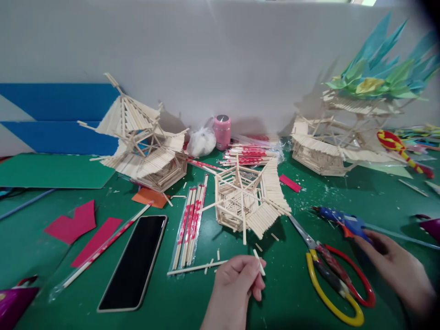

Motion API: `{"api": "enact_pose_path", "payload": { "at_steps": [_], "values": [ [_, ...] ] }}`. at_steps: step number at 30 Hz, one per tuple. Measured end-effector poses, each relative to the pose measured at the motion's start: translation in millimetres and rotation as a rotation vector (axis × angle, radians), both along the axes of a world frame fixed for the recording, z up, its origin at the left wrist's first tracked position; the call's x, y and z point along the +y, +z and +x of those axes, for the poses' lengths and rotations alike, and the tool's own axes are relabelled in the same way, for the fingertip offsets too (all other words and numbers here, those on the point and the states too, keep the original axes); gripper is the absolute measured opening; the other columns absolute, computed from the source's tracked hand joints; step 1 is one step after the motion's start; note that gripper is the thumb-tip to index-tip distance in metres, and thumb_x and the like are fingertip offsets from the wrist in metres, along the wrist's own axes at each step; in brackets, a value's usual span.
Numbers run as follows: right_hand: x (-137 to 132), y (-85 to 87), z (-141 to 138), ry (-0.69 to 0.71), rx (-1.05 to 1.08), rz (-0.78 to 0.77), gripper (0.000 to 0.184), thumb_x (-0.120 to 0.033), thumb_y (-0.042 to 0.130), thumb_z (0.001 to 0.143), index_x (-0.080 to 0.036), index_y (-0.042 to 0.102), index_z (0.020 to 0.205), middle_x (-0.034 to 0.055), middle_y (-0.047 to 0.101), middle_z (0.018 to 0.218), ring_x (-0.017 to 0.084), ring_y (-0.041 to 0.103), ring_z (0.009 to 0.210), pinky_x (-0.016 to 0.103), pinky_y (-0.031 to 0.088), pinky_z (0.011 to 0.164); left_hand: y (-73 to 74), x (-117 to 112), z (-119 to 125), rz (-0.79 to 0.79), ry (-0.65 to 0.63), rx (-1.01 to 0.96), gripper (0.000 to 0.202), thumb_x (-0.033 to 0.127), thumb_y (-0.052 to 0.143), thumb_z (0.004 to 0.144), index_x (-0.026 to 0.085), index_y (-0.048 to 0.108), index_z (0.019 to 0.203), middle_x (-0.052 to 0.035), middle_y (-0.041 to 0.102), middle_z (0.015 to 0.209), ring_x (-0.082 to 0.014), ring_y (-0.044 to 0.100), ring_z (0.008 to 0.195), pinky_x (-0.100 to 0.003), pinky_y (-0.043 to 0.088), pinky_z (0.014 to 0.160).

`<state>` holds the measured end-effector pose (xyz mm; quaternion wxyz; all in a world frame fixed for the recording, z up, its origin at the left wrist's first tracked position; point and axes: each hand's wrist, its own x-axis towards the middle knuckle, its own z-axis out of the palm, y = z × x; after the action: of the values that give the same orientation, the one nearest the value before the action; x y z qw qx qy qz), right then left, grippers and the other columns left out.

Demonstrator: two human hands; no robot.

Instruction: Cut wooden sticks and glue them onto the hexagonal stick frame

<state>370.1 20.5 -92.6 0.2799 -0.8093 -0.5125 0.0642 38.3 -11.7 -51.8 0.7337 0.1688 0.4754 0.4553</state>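
Grip, L hand (239, 277): thumb & fingers pinch a short stick (259, 262), tilted, nr side of the stick frame (242, 189), apart from it. Grip, R hand (392, 263): your fingers are round the handle of the blue glue gun (349, 222), nozzle facing the frame, well apart; trigger pressed or not, can't tell. Stick frame loc.: ctr of green table (285, 293), slatted panels on its R. Scissors (330, 262) lie btwn your hands, tips by the frame's R edge; contact can't be told. Phone (134, 263), L of your L hand; stick pack (189, 224) btwn phone & frame. L stick model (144, 156) at back L; R stick model (319, 149) at back R, w/ paper leaves (378, 75) on top.
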Motion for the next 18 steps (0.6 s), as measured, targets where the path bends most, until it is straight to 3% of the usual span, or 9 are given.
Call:
{"api": "enact_pose_path", "payload": {
  "at_steps": [3,4,6,8,10,13,18],
  "values": [
    [-7,16.6,-32,0.019,-0.089,0.081,0.029,-0.039,0.062,0.068,-0.021,0.063,0.092,0.0098,0.062,0.084,0.021,0.059,0.069,0.035,0.044,0.062,0.3,-1,4,-0.014,-0.009,-0.007,0.018,0.028,0.065,0.067,0.010,0.068,0.065,0.0019,0.052,0.045,-0.0058,0.041,0.042,-0.020,0.027,0.046],
    [-9,24.7,-49,0.120,-0.113,0.189,0.026,-0.034,0.060,0.072,-0.023,0.061,0.095,0.0082,0.060,0.090,0.021,0.058,0.079,0.033,0.045,0.068,0.5,-1,5,-0.018,-0.011,-0.013,0.019,0.029,0.067,0.066,0.010,0.068,0.065,0.0020,0.052,0.044,-0.0056,0.040,0.041,-0.019,0.027,0.045],
    [-13,42.9,-90,0.503,-0.086,0.320,0.020,-0.024,0.056,0.077,-0.024,0.059,0.096,0.0057,0.058,0.092,0.016,0.057,0.080,0.027,0.047,0.069,1.2,-1,7,-0.016,-0.010,-0.029,0.022,0.032,0.069,0.064,0.010,0.069,0.066,0.0021,0.051,0.043,-0.0053,0.040,0.041,-0.019,0.026,0.044],
    [-13,60.6,-129,0.898,-0.085,0.280,0.029,-0.027,0.059,0.074,-0.022,0.056,0.103,0.0051,0.055,0.087,0.014,0.056,0.075,0.023,0.049,0.060,2.2,-2,8,-0.004,-0.017,-0.050,0.023,0.033,0.070,0.062,0.010,0.069,0.065,0.0024,0.051,0.043,-0.0048,0.040,0.041,-0.018,0.025,0.043],
    [-11,75.0,-158,1.103,-0.102,0.238,0.035,-0.033,0.063,0.071,-0.021,0.056,0.103,0.0041,0.053,0.079,0.014,0.055,0.067,0.023,0.049,0.051,3.7,-2,7,0.009,-0.032,-0.070,0.023,0.034,0.071,0.060,0.011,0.069,0.063,0.0026,0.052,0.042,-0.0044,0.040,0.040,-0.017,0.025,0.043],
    [-4,87.9,-176,1.200,-0.112,0.190,0.030,-0.036,0.063,0.070,-0.020,0.059,0.096,0.0029,0.052,0.071,0.014,0.053,0.061,0.023,0.048,0.046,6.8,-3,5,0.008,-0.037,-0.091,0.023,0.036,0.072,0.059,0.013,0.068,0.059,0.0037,0.051,0.039,-0.0036,0.039,0.037,-0.017,0.025,0.042],
    [5,91.9,-178,1.235,-0.078,0.187,0.025,-0.030,0.064,0.071,-0.020,0.061,0.093,0.0024,0.054,0.069,0.013,0.053,0.060,0.022,0.046,0.046,11.9,-1,2,-0.002,-0.029,-0.075,0.026,0.038,0.074,0.054,0.014,0.067,0.055,0.0037,0.051,0.039,-0.0028,0.039,0.035,-0.017,0.023,0.040]
  ]
}}
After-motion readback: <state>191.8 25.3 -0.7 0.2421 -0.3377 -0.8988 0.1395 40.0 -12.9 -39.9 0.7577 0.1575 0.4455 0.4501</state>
